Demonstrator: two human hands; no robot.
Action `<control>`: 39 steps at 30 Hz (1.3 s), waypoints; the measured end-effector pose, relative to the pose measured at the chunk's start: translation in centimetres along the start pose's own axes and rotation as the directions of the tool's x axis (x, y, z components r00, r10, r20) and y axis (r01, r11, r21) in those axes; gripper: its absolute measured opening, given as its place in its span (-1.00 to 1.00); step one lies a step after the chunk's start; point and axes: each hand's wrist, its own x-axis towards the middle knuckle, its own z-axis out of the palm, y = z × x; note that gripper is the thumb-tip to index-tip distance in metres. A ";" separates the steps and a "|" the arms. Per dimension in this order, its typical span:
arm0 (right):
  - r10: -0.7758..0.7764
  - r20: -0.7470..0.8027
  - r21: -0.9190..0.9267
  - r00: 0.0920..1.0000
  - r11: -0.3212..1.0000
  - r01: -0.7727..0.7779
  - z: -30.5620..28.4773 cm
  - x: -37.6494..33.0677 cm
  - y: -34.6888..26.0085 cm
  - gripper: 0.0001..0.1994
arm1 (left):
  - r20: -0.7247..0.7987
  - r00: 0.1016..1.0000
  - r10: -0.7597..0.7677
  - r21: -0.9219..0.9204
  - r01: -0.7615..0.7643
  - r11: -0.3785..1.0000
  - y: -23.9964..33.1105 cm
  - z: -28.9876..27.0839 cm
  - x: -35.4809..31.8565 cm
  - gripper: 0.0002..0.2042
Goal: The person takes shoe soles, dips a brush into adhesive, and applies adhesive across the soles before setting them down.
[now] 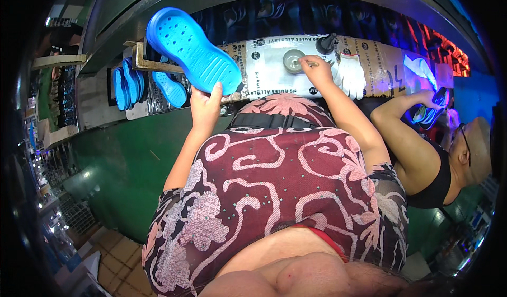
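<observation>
My left hand grips a bright blue foam shoe sole by its heel end. The sole is raised and tilted, its holed toe part pointing away to the upper left. Over a small round dish, my right hand is closed in a pinch on a thin stick-like tool, whose tip and kind I cannot make out. The dish rests on a light, printed plastic-covered sheet. Just right of my right hand lies a white glove, and behind it stands a black cone-shaped bottle.
More blue soles lie to the left, near a wooden bar. Dark shoe-like shapes line the metal rack at the back. At right, a co-worker handles a strappy item under blue-violet light.
</observation>
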 end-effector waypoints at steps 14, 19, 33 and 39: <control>0.082 0.039 0.348 0.996 0.933 -0.091 -0.9 -0.2 0.4 -0.74 | -0.083 0.995 0.046 -0.042 -0.050 0.998 0.6 0.5 0.4 -0.66; 0.014 0.019 0.004 1.000 1.000 -0.014 0.2 0.3 0.1 -0.82 | -0.068 0.998 0.006 0.015 -0.005 1.000 0.4 0.4 -0.2 -0.67; 0.305 0.058 0.806 0.951 0.548 -0.225 -7.2 -1.6 -4.8 -0.71 | -0.082 0.986 0.148 -0.066 -0.153 0.986 0.9 1.8 2.2 -0.68; 0.149 0.041 0.882 0.988 0.459 -0.106 -10.9 -2.6 -12.7 -0.70 | 0.040 0.985 0.167 -0.262 -0.151 0.953 3.8 4.8 3.9 -0.65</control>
